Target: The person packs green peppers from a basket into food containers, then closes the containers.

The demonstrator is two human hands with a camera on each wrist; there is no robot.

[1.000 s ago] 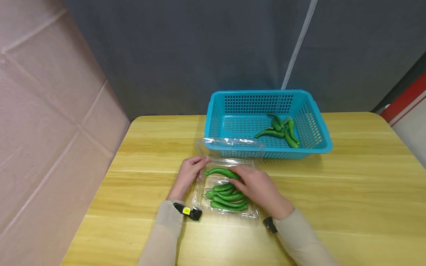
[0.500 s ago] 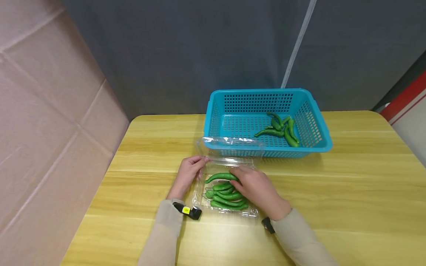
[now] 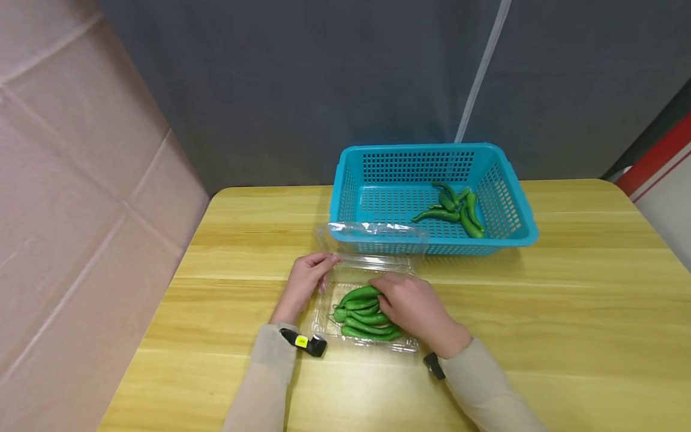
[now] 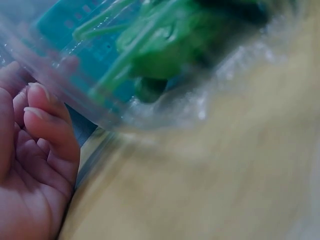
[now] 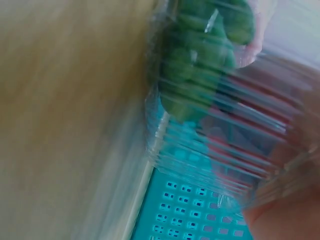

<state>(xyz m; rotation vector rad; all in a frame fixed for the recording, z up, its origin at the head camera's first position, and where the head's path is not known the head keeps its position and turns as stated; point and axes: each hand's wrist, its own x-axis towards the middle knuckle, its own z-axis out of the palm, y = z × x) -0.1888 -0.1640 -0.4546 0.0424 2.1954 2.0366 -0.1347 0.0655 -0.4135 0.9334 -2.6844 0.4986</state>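
A clear plastic clamshell box (image 3: 320,325) stands open on the table, its lid (image 3: 372,230) tipped back against a blue basket. Several green chili peppers (image 3: 369,331) lie side by side in it, stems to the left. My left hand (image 3: 304,283) pinches the box's back left corner between thumb and fingers; in the left wrist view its other fingers (image 4: 52,125) curl beside the wall. Inside the box, my right hand (image 3: 412,303) holds the right end of the rearmost green chili pepper (image 3: 357,294), close against the row. The right wrist view shows that hand through the ribbed plastic wall.
The blue perforated basket (image 3: 432,149) sits at the back of the wooden table (image 3: 583,300), right behind the box. More green chili peppers (image 3: 438,214) lie in its right half. A dark grey curtain (image 3: 302,90) hangs behind, and a pinkish wall (image 3: 81,210) stands at the left.
My right hand has brought the held chili pepper toward me, down to the row, and its left tip now points lower. The left hand has stayed at the box's corner.
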